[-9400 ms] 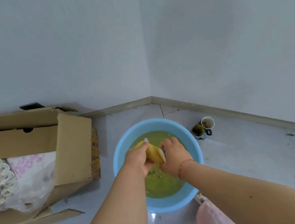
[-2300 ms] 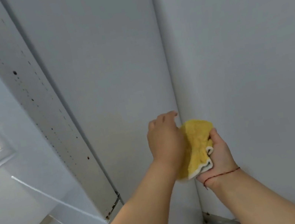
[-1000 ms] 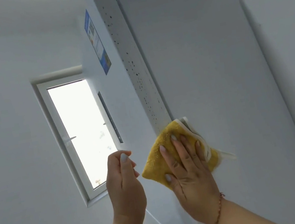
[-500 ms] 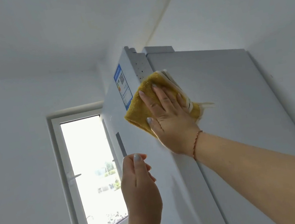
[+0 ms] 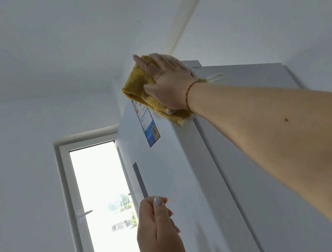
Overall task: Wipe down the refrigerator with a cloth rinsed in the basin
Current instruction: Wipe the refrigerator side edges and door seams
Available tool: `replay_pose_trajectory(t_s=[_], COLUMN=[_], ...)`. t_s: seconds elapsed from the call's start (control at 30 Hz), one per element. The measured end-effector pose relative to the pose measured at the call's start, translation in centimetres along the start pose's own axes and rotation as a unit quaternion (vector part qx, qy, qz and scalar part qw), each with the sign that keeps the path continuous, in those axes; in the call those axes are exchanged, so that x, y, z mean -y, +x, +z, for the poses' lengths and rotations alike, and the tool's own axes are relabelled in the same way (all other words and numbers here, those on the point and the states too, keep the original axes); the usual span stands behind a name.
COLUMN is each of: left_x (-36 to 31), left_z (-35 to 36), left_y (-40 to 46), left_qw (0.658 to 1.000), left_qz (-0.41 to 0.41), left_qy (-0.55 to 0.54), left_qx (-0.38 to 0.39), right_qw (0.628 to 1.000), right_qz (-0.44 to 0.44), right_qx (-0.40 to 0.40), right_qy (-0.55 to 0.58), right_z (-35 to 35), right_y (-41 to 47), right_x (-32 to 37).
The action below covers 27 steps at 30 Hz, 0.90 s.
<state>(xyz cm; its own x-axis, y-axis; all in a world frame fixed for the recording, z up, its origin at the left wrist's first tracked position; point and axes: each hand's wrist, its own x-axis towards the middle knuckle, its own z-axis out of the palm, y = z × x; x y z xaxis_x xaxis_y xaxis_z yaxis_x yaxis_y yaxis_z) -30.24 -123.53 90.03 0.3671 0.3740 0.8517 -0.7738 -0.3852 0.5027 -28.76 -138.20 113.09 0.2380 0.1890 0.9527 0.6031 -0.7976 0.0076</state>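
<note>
A tall white refrigerator (image 5: 257, 176) fills the right of the head view, seen from below. My right hand (image 5: 167, 81) lies flat on a yellow cloth (image 5: 138, 84) and presses it against the top front corner of the refrigerator. A white loop of the cloth sticks out to the right of my wrist. My left hand (image 5: 159, 239) hovers low in front of the refrigerator door, fingers curled together, holding nothing. The basin is out of view.
A blue label (image 5: 147, 121) is stuck on the refrigerator's front just below the cloth. A bright window (image 5: 106, 210) stands to the left. The white ceiling (image 5: 57, 34) is close above the refrigerator top, and a wall runs along its right side.
My right hand has slid the cloth up the refrigerator's edge to its top corner. My view has tilted upward. The left hand has stayed low and curled.
</note>
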Motion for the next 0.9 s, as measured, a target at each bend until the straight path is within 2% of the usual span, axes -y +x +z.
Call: replay_pose_trajectory(t_s=[0.3, 0.47, 0.67, 0.9], left_x=[1.8, 2.1, 2.4, 2.9], left_z=[-0.9, -0.7, -0.4, -1.1], left_y=[-0.6, -1.5, -3.0, -6.7], left_qw=[1.0, 0.999, 0.999, 0.995], left_qz=[-0.022, -0.04, -0.05, -0.094], left_qy=[0.011, 0.002, -0.006, 0.013], left_qx=[0.003, -0.001, -0.014, 0.012], right_qw=[0.994, 0.99, 0.983, 0.987], right_qz=[-0.007, -0.038, -0.035, -0.022], right_qx=[-0.091, -0.123, -0.168, -0.136], right_qy=[0.059, 0.051, 0.068, 0.084], right_z=[1.7, 4.1, 7.2, 9.4], right_y=[-2.9, -8.4, -15.1, -23.0], right_x=[1.2, 1.1, 0.8, 1.0])
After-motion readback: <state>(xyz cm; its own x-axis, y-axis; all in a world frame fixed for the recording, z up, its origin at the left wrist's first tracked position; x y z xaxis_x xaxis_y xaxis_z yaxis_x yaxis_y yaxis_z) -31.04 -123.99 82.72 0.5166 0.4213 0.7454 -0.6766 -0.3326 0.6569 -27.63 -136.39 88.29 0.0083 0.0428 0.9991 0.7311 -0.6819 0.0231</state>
